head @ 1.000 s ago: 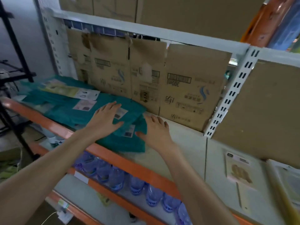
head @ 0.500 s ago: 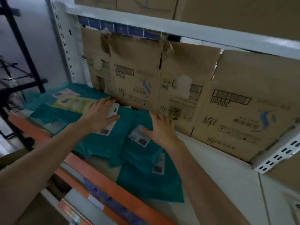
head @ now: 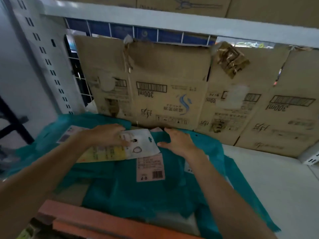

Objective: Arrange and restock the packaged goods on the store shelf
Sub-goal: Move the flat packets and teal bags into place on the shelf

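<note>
- Now, both hands up at the back of the shelf [head: 267, 178], over a heap of teal bags [head: 138, 195] spread across its left part.
- Left hand [head: 106, 135]: fingers straight and fairly close together, laid flat on a white and yellow packet [head: 141, 146]; pressing rather than gripping, as far as can be told.
- Right hand [head: 179, 142]: open and flat, palm down on the topmost teal bag, thumb stretched leftwards toward the packet; nothing held.
- Packet lying on top of the teal bags, long axis running left to right with a slight tilt, yellow end by the left forearm, white end with the hang hole pointing at the right hand.
- Hang-hole end just beside the right thumb, apparently not touching; left hand plainly the nearer one, resting on the packet.
- Barcode label [head: 150, 167] face up on one teal bag, just in front of the packet, between the two forearms.
- Back edge of the heap close against the cardboard sheets [head: 169, 94] standing at the rear; front edge near the orange rail [head: 103, 223].
- Probable step: squaring packet and bags into a neat pile.
- Likely next: sliding the packet along its long axis with the left while holding the bags down with the right.
- Risk: smooth bags slipping forward over the rail.
</note>
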Demonstrator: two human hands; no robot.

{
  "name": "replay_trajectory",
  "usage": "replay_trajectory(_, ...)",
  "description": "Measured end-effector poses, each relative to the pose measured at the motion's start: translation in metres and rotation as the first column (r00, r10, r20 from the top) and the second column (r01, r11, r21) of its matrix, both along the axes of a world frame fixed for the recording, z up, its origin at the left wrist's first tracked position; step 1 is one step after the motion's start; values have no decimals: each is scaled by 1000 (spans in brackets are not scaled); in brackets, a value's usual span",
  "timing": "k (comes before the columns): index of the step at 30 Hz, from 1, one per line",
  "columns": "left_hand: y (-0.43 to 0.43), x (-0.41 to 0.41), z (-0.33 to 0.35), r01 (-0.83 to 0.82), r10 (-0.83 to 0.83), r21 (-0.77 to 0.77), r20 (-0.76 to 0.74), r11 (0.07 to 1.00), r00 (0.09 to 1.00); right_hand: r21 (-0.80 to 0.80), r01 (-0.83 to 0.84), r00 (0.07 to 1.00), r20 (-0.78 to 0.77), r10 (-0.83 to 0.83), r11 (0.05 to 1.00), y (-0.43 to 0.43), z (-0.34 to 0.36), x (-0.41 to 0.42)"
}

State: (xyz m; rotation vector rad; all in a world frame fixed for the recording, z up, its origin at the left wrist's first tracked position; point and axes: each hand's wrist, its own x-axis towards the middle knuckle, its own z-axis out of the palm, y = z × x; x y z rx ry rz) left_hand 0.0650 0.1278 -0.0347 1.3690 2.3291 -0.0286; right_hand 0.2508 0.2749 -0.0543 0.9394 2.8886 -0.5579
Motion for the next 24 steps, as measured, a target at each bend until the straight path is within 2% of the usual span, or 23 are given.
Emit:
replay_trajectory(8,5,-20,-6,157,-160,75,37,985,986,-57,59,996,63,-56,997,0,5,-15)
replay_trajectory(17,7,-22,2,136,-153,117,156,984,976,-81,43,978,206,-25,996,9,10,-24)
replay_trajectory(21,6,-26,12,111,-150,167,244,980,958,-40,24,990,140,-18,999,10,11,-23)
replay_trajectory(24,3,-28,19,69,-123,194,280,979,952,-35,39,999,25,-38,999,8,9,-21)
